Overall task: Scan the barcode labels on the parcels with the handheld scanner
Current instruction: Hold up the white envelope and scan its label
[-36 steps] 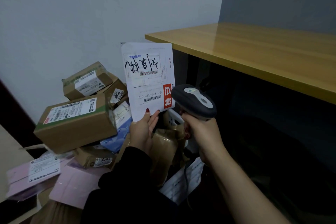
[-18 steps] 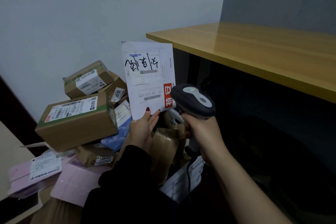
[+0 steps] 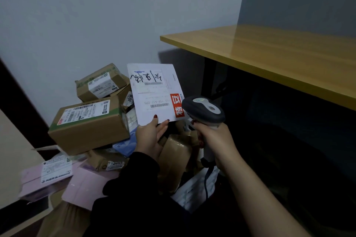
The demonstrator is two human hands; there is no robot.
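Note:
My left hand (image 3: 151, 133) pinches the lower edge of a flat white envelope parcel (image 3: 156, 92), holding it upright with its label side toward me. The label shows black handwriting, two barcodes and a red block. My right hand (image 3: 213, 138) grips the handle of a dark grey handheld scanner (image 3: 203, 109), whose head sits just right of the envelope's lower corner and faces the label. A cable hangs down from the scanner's handle.
A heap of parcels lies against the wall: a large brown box (image 3: 88, 123), a smaller box (image 3: 101, 82) behind it, pink mailers (image 3: 48, 175) and brown paper packets (image 3: 177, 158). A yellow wooden tabletop (image 3: 279, 57) juts out at the right, with dark space beneath.
The envelope and scanner have stayed almost where they were; the envelope has tilted slightly, its top leaning left. Both grips are unchanged.

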